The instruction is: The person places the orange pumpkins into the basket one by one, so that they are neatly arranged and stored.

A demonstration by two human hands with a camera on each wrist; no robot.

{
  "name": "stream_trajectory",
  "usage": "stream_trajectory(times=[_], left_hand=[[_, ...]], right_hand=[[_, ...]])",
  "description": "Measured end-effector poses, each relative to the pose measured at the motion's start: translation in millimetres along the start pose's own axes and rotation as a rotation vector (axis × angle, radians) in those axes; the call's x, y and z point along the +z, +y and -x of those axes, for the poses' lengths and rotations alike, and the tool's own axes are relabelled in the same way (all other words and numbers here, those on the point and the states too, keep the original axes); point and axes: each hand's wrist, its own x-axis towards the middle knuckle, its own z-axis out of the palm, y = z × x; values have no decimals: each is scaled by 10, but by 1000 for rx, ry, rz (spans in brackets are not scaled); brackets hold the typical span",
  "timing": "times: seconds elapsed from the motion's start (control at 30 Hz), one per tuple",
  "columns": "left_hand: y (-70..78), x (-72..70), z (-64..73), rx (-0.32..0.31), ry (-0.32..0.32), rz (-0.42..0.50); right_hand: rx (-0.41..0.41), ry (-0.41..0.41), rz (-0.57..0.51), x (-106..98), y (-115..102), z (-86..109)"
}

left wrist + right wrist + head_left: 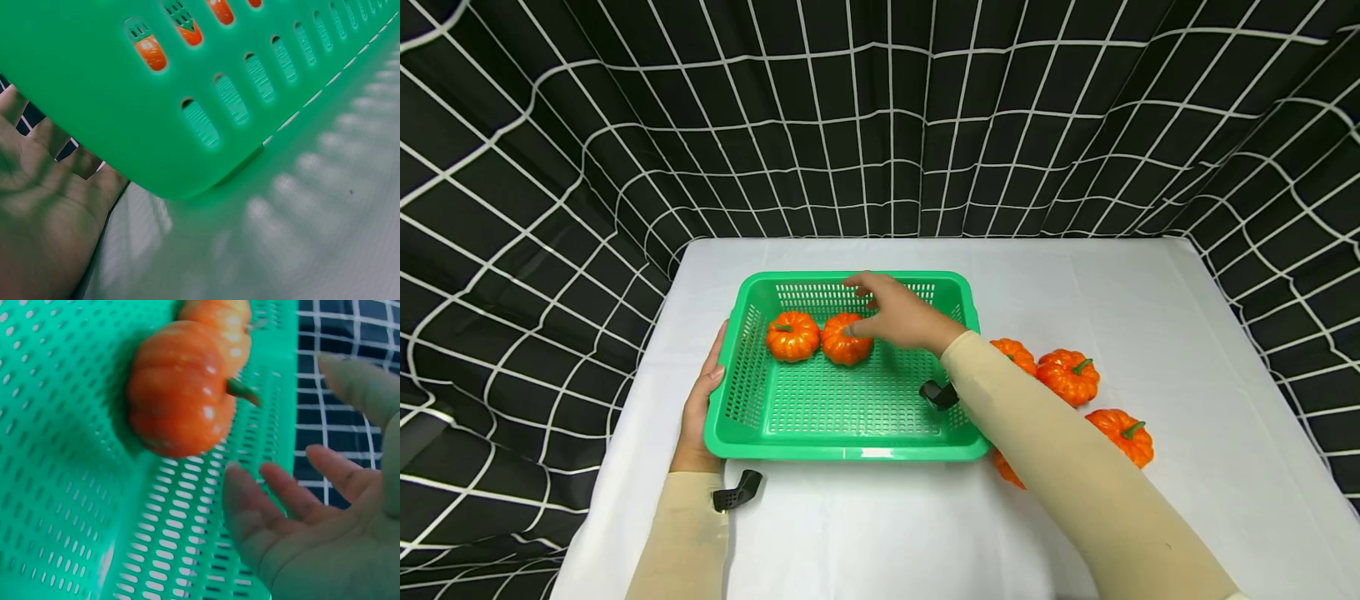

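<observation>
Inside the green plastic basket (850,452) two small orange pumpkins lie side by side near the back: a left pumpkin (793,337) and a right pumpkin (844,342). My right hand (898,315) hovers over the basket by the right pumpkin. In the right wrist view its fingers (250,506) are spread apart from the nearer pumpkin (181,390), with nothing between them. My left hand (702,400) rests against the basket's left outer side, its thumb by the rim. The left wrist view shows the palm (44,212) beside the basket wall (94,87), fingers loosely extended.
Right of the basket, more orange pumpkins lie on the white tablecloth (1195,350), including one with a green stem (1067,377) and another farther right (1127,435). My right forearm partly covers some of them. A black curtain with white grid lines (880,125) surrounds the table.
</observation>
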Motion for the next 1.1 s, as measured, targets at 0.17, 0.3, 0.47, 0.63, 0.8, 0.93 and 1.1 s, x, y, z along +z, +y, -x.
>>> stream_trajectory(times=[0.17,0.3,0.47,0.63,0.8,0.93,1.1], left_hand=[[2,3,17,-7,0,9],[10,7,26,-14,4,18],[4,-1,34,-9,2,13],[-16,-25,35,8,-7,-1],[-28,-23,29,16,-23,5],[-23,-6,21,10,-19,8],[-5,25,19,9,-12,3]], right_hand=[[14,1,-274,-191,32,128],[35,-5,-382,-321,73,209],[40,-10,-448,-420,142,302],[13,-33,-585,-492,220,378],[24,-29,-653,-576,308,503],[32,-7,-621,-682,350,640],[22,29,-572,-866,403,839]])
